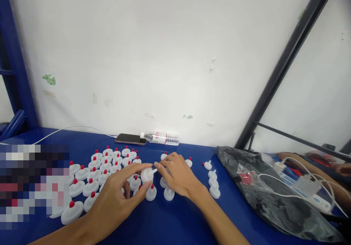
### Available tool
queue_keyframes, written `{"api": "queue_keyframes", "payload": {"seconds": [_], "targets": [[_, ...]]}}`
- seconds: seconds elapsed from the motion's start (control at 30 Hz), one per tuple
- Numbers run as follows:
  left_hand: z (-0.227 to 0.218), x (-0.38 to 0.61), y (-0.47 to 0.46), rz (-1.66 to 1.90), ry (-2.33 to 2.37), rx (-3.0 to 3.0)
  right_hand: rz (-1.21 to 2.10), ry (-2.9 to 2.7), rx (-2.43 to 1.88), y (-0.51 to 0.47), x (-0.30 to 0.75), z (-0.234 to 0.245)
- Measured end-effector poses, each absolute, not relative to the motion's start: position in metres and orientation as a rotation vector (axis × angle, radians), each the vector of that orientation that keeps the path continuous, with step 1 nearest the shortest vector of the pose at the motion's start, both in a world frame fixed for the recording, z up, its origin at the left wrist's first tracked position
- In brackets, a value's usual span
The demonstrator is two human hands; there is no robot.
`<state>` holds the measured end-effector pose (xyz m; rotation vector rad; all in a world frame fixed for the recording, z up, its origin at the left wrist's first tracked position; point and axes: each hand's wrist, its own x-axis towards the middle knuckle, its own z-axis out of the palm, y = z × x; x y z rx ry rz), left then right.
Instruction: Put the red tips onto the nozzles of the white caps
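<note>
Both my hands meet over the middle of a blue table [170, 223]. My left hand [120, 192] pinches a white plastic cap [147, 174] between thumb and fingers, its thin nozzle pointing right. My right hand [177, 175] is closed at the tip of that nozzle, fingertips pinched together; what they hold is too small to see. Several white caps with red tips [94, 172] stand in rows to the left. A few white caps without visible red tips [214, 183] lie to the right.
A phone [130, 139] and a lying water bottle [163, 138] rest by the white wall. A black plastic bag [263, 194] with red pieces, white cables and a charger [307, 186] lies at right. Another person's arm [309, 164] is at far right. A blurred patch covers the left.
</note>
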<state>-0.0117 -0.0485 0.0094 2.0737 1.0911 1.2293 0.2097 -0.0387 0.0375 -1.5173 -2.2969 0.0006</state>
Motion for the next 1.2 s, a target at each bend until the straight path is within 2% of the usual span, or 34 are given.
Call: {"api": "queue_keyframes", "payload": {"seconds": [0.97, 1.2], "targets": [[0.010, -0.011, -0.049, 1.102, 1.073, 2.150, 0.343, -2.349, -1.357, -0.037, 0.215, 0.044], [0.015, -0.009, -0.052, 1.141, 1.133, 2.138, 0.786, -1.972, -1.112, -0.039, 0.222, 0.054]]}}
